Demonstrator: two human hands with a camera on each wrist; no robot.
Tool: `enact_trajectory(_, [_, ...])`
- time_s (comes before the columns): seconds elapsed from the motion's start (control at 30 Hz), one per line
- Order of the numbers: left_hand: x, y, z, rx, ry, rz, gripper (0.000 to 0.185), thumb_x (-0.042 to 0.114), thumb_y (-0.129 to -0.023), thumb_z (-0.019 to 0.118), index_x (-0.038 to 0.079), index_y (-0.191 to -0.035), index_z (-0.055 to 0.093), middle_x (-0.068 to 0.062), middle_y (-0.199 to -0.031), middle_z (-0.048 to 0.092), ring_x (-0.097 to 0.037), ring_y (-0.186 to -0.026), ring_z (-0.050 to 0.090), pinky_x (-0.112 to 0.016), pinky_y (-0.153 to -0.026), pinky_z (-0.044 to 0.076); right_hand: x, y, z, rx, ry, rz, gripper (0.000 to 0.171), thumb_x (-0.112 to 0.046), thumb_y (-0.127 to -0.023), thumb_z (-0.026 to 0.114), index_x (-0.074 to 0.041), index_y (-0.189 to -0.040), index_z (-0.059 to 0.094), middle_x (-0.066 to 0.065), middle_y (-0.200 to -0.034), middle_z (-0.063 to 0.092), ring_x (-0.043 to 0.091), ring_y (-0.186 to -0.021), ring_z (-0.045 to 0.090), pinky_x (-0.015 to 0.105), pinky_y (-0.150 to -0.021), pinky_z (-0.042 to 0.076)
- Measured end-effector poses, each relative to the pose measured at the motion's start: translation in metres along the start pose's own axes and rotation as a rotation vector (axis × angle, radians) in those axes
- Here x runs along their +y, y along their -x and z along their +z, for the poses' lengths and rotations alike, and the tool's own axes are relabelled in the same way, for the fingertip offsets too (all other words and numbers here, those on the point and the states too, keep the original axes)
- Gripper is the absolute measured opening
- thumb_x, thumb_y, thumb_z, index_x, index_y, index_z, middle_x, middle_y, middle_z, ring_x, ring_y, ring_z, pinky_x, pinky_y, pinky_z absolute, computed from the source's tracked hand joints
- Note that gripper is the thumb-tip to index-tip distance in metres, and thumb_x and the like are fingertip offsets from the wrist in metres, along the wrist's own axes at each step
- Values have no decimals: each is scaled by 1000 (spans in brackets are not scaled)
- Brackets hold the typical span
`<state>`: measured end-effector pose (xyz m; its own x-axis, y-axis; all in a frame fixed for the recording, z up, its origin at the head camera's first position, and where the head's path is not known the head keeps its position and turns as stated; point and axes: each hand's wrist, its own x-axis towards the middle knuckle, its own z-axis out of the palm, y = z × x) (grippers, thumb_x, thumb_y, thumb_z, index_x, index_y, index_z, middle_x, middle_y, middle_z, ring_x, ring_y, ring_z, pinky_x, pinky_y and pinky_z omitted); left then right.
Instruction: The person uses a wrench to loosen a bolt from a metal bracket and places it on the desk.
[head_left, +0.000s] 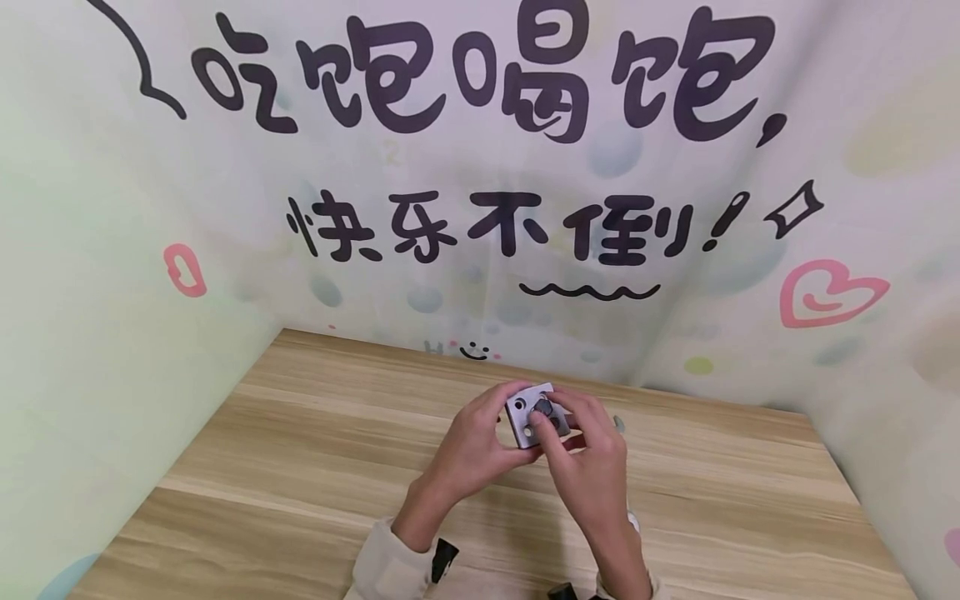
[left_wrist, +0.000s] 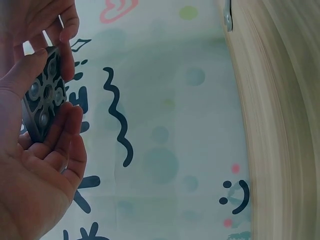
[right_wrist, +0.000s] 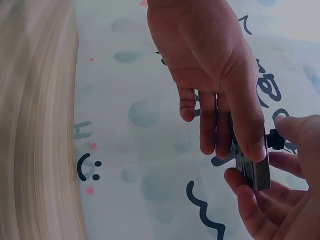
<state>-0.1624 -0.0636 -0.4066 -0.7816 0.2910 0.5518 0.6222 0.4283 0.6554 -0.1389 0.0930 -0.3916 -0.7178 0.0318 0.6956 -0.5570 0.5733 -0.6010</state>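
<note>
we see a small grey metal block (head_left: 527, 414) held up above the wooden worktop (head_left: 300, 467), between the two hands and in front of the printed backdrop (head_left: 480, 250). the left hand (head_left: 468, 446) grips it from the left side, thumb on one edge and fingers curled under the other; in the left wrist view the block (left_wrist: 44, 95) shows round holes in its face. the right hand (head_left: 588, 467) sits on the block's right side, its fingers bent over the face and pinching a small dark part (head_left: 543, 408) set against it. in the right wrist view the block (right_wrist: 255, 167) is edge-on, pressed between the fingers of both hands, and the dark part (right_wrist: 274, 140) juts out on its far side.

the block hangs above the middle of the worktop's far half, near the back edge where the backdrop meets the wood. a small grey piece (head_left: 618, 422) lies on the wood just right of the hands. bare wood stretches to the left and right, bounded by the backdrop walls on both sides
</note>
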Motion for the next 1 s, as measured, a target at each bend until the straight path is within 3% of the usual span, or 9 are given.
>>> enact_trajectory(0.3, [1, 0, 1, 5, 6, 4, 71, 16, -71, 90, 6, -131, 55, -6, -122, 65, -14, -102, 62, -28, -83, 53, 0, 0, 0, 24, 2, -18, 24, -7, -80, 81, -5, -103, 74, 8, -106, 70, 15, -77, 64, 17, -53, 51])
enact_trajectory(0.7, [0, 0, 0, 2, -9, -10, 69, 17, -72, 90, 6, -130, 56, -5, -120, 66, -14, -101, 62, -29, -81, 53, -1, 0, -1, -21, -6, 1, 24, -5, -85, 75, -8, -108, 75, 5, -110, 69, 14, -82, 63, 18, -55, 50])
enact_trajectory(1.0, [0, 0, -2, -2, 5, -27, 68, 16, -72, 90, 5, -130, 55, -7, -120, 66, -16, -101, 62, -36, -81, 55, 1, 1, -2, -59, 10, -16, 28, -4, -87, 72, -10, -114, 74, 6, -114, 68, 15, -84, 63, 21, -53, 51])
